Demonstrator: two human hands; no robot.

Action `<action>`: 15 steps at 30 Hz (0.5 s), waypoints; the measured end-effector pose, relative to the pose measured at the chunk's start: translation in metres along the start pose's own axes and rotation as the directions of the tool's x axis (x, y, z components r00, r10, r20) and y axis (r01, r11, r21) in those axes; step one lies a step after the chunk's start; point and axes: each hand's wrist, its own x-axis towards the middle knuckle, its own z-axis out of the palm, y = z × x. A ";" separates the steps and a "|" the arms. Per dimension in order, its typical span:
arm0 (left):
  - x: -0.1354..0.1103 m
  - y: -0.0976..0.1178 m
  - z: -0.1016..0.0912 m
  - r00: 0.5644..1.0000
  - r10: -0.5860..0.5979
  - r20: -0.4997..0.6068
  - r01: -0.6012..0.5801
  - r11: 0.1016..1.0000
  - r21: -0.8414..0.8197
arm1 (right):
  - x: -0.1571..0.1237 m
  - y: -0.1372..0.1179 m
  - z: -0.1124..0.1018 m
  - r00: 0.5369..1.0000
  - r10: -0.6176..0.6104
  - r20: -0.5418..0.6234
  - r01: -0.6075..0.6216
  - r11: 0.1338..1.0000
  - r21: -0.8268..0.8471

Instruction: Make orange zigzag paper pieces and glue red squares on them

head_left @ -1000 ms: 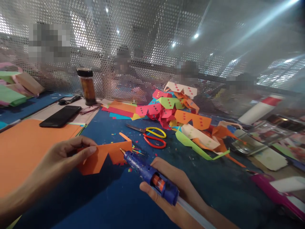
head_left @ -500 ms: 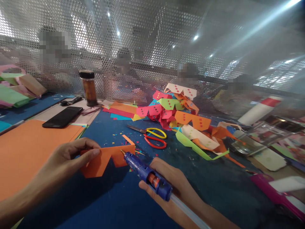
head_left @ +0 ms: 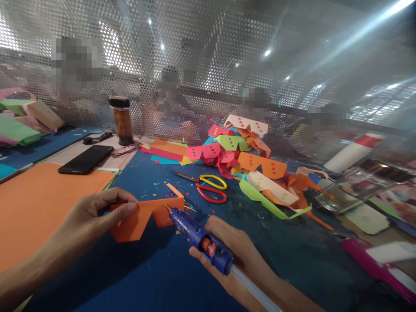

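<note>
Between thumb and fingers, my left hand [head_left: 97,212] pinches one end of orange paper glasses [head_left: 131,223], held above the blue table. A narrow orange strip sticks up from their far end. My right hand [head_left: 237,255] is wrapped round a blue glue gun [head_left: 198,238] with a clear glue stick out of its back. The nozzle points at the right part of the glasses; whether it touches the paper I cannot tell. Scissors [head_left: 211,186] with one yellow and one red handle lie beyond, among tiny paper scraps.
A heap of coloured paper glasses [head_left: 234,145] lies at the back. On the left are orange sheets [head_left: 48,190], a black phone [head_left: 86,159] and a jar [head_left: 121,121]. A magenta tool [head_left: 373,264] and a clear box [head_left: 351,186] sit right. A perforated metal screen [head_left: 201,56] stands behind.
Almost nothing differs. Both hands, the orange paper glasses and the glue gun keep nearly the same place; the view has shifted very slightly.
</note>
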 end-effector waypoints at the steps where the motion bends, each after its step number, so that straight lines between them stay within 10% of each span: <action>1: 0.000 0.000 0.000 1.000 -0.001 0.003 0.001 1.000 0.006 | 0.000 0.000 0.000 1.000 0.002 0.004 -0.002 1.000 -0.001; 15: -0.001 -0.002 -0.001 1.000 0.007 0.010 -0.008 1.000 0.020 | -0.001 0.015 0.010 0.999 -0.012 -0.030 0.011 1.000 -0.012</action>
